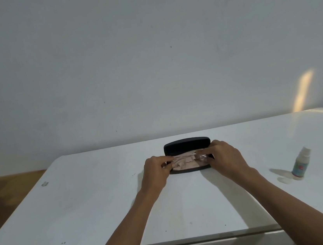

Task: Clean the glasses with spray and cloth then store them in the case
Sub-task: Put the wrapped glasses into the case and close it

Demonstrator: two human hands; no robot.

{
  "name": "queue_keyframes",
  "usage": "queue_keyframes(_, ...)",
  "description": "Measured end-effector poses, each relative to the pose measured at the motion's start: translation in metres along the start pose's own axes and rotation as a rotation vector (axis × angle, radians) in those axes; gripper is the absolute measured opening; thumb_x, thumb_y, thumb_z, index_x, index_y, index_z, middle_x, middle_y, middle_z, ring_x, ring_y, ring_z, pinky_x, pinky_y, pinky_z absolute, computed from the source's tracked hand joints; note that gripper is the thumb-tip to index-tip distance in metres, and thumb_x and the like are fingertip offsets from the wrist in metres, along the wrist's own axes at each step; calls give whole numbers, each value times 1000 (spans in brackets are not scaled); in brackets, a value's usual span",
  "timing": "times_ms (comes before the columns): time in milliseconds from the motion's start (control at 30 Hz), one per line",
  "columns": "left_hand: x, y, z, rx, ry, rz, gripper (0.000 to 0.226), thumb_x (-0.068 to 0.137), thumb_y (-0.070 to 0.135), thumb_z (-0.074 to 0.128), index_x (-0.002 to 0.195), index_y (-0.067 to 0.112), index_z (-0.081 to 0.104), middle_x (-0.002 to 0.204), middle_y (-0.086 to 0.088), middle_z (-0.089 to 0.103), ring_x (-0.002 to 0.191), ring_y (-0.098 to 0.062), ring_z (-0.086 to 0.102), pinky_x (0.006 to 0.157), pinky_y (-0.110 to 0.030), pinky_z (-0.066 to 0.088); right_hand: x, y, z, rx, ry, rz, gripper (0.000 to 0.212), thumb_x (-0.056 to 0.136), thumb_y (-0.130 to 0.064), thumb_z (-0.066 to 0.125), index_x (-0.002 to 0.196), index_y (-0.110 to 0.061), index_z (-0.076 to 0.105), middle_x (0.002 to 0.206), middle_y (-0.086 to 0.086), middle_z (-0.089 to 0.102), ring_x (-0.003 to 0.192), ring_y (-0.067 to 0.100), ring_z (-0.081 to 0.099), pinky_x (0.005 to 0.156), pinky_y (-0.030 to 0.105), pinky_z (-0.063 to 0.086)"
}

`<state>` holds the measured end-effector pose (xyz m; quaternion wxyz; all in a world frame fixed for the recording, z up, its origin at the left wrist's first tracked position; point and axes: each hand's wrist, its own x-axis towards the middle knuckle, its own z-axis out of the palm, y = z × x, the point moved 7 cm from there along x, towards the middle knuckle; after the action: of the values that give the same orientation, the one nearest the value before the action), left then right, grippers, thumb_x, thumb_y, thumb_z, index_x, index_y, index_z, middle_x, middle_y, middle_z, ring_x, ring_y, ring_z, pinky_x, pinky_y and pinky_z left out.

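A black glasses case (186,145) lies open near the far edge of the white table (105,200), its lid standing up at the back. Inside it lies a pale cloth (184,164). Clear-framed glasses (185,156) sit just over the case's opening, held at both ends. My left hand (156,172) pinches the left end of the glasses and my right hand (224,155) grips the right end. The small white spray bottle (301,165) stands upright at the right of the table, apart from both hands.
A plain white wall rises right behind the table. A small clear cap or puddle-like spot (284,180) lies beside the spray bottle. A tiny pale object (44,184) rests near the table's left edge. Brown floor (6,192) shows at the left.
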<state>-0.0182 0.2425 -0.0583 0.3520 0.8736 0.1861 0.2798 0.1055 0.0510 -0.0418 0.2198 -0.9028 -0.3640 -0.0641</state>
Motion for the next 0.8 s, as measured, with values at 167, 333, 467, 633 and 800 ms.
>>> queue_keyframes(167,-5,1,-1,-41,-14,51,28,85,10,80,112,17,79,104,1,79,80,-13,71,79,-30,60,-4,6,-9,62,55,49,31,92,-24,62,114,-41,75,99,-7,72,94,18,63,69,31,45)
queue_keyframes(333,-11,-5,-14,-200,92,2,26,86,-1,75,109,11,79,103,2,79,80,-6,72,72,-18,58,-5,20,-27,351,278,168,10,89,-31,70,98,-33,74,91,-13,76,81,13,69,77,36,57)
queue_keyframes(467,-4,6,-35,-206,267,-2,3,89,17,77,88,16,75,80,12,73,74,-2,68,64,-13,52,7,26,-29,580,229,246,26,93,-41,68,118,-33,70,99,-4,73,89,12,69,79,29,49)
queue_keyframes(633,25,3,-22,-237,33,-266,32,91,58,64,106,32,73,87,13,70,81,-5,64,76,-23,49,20,23,-18,698,40,322,25,96,-47,62,110,-31,77,94,-2,76,94,21,72,94,43,56)
queue_keyframes(800,30,-2,-10,-312,-69,-333,28,89,50,70,99,25,80,87,4,75,66,-15,63,67,-27,46,20,31,-14,805,8,353,13,92,-41,72,95,-29,78,103,-2,76,82,24,74,76,37,57)
